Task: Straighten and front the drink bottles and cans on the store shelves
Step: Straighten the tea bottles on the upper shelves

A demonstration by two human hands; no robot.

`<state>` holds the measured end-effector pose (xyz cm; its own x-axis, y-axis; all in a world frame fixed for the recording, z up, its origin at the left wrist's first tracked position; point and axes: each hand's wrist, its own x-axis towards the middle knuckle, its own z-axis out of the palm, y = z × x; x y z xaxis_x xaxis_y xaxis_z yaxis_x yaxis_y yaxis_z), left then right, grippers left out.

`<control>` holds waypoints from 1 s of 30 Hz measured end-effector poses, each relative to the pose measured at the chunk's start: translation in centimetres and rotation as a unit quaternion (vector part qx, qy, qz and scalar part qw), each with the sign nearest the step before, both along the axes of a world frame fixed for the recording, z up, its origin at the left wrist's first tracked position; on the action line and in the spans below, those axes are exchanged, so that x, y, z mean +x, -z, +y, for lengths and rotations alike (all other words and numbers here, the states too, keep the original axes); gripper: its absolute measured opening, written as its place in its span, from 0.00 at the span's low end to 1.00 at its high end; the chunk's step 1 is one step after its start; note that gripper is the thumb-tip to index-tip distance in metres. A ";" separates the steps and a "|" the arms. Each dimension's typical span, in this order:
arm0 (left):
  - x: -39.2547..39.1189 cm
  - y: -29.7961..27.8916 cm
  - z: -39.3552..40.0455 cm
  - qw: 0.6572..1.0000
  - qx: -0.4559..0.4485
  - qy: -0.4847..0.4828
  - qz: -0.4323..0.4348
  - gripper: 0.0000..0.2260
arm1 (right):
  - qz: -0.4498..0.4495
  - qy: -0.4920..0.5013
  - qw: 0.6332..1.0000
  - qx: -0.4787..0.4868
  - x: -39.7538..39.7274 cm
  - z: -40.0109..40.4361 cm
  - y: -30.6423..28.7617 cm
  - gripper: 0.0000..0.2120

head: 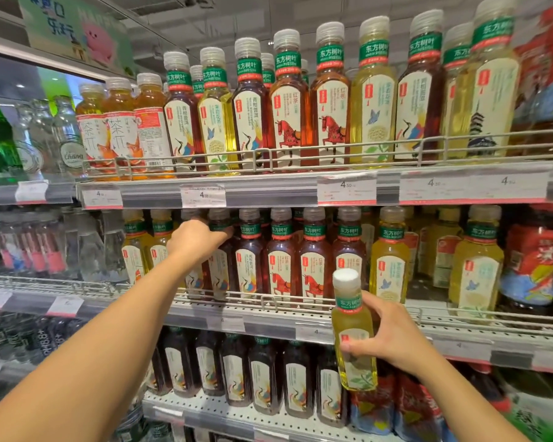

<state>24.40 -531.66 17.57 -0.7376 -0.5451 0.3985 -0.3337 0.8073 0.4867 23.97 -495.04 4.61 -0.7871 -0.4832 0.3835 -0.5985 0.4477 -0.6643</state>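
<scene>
Pale-green tea bottle (353, 333), upright, being gripped round its middle by the right hand (387, 336) in front of the middle shelf (268, 314); reaching left hand (198, 240) curling round a dark tea bottle (219, 250) near that shelf's left end.

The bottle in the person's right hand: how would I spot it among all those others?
Find the middle shelf. In front of it, off the rack, the right hand grips a pale yellow-green bottle with a white cap. It alone is held in the air; every other bottle stands on a shelf.
</scene>
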 end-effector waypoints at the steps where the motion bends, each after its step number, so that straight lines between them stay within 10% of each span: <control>1: 0.1 -0.1 0.1 1.000 -0.007 0.004 -0.004 0.22 | -0.002 0.001 1.000 -0.003 -0.1 0.0 0.0 0.34; 12: 1.0 0.8 1.2 1.000 0.000 0.009 -0.001 0.22 | -0.034 0.003 0.999 -0.012 0.5 0.0 -0.4 0.35; 19: 4.0 2.9 5.5 0.983 0.043 -0.004 0.180 0.21 | -0.057 0.060 0.991 -0.106 2.0 2.6 -0.4 0.29; 24: 5.9 2.8 12.0 0.949 -0.045 0.193 0.245 0.04 | 0.052 0.136 0.985 -0.098 2.8 7.1 -3.5 0.30; 30: 4.2 1.5 21.2 0.920 -0.087 0.351 0.149 0.14 | 0.138 0.203 0.954 -0.170 3.4 11.0 -6.3 0.27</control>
<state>28.64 -510.49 16.03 -0.7269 0.1158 0.6769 0.4279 0.8473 0.3146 27.40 -484.01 10.92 -0.7296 0.0290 0.6832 -0.5943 0.4673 -0.6545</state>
